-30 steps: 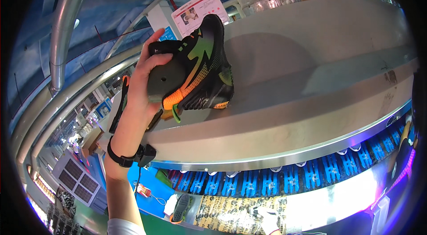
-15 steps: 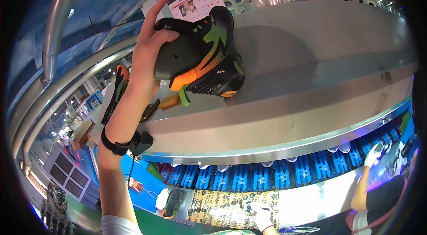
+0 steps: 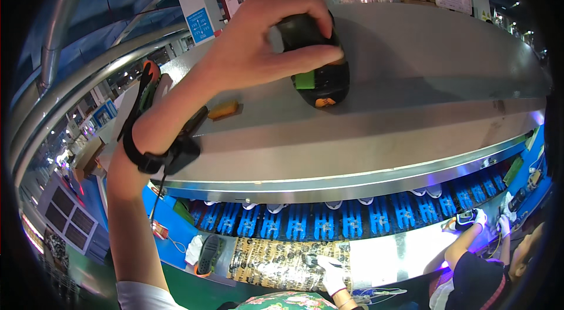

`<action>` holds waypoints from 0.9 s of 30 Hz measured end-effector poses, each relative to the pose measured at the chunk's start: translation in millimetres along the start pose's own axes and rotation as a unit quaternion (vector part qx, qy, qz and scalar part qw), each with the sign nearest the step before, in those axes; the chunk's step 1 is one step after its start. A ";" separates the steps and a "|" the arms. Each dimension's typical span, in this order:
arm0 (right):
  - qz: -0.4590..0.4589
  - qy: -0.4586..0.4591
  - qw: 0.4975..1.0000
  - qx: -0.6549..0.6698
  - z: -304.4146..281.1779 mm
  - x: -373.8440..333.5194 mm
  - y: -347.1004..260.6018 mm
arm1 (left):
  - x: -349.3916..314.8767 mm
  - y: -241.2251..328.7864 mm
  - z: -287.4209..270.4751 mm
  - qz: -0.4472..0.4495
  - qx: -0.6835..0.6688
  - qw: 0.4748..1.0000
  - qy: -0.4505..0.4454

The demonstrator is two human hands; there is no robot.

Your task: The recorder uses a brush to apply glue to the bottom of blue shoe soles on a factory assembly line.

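Observation:
My left hand (image 3: 258, 40) grips a black shoe (image 3: 323, 84) with green and orange patches, its fingers over the top and thumb along the near side. The hand hides much of the shoe, which is at the sloping grey metal hood (image 3: 411, 63); whether it touches the metal I cannot tell. Beside my forearm, another black shoe with an orange tip (image 3: 150, 72) is partly covered by the arm. A small yellow-brown block (image 3: 223, 110) lies on the hood beneath my wrist. My right hand is out of the picture.
Below the hood runs a row of blue shoe holders (image 3: 323, 222). A co-worker at right holds a dark shoe (image 3: 467, 217). Another person's white-gloved hand (image 3: 332, 275) is over the brown-patterned work surface (image 3: 258, 260). A dark shoe sole (image 3: 208, 254) stands left of it.
My left hand has moved right and closed over the top of the shoe. The shoe has turned from side-on to nearly end-on. At right, the co-worker has shifted further into view.

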State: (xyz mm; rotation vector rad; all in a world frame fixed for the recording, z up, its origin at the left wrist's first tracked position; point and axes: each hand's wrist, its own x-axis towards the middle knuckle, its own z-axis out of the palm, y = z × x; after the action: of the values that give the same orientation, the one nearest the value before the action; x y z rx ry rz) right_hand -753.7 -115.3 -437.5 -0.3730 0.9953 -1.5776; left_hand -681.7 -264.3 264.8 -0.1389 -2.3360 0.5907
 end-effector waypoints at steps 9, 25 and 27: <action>0.009 0.040 0.998 0.049 -3.9 -20.1 -23.6 | 24.8 -14.6 20.2 0.027 -0.079 0.994 0.066; -0.081 0.050 0.993 -0.071 -32.8 -27.4 -28.3 | 112.3 -32.4 60.8 -0.082 -0.067 0.991 0.084; -0.023 0.059 0.997 -0.047 -26.2 -25.1 -39.8 | 112.6 -35.1 55.6 -0.109 -0.057 0.992 0.039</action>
State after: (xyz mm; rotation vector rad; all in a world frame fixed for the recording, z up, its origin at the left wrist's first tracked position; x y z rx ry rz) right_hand -791.2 -83.5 -415.6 -0.3731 1.1611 -1.6137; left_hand -799.9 -287.1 314.8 0.0405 -2.2704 0.3380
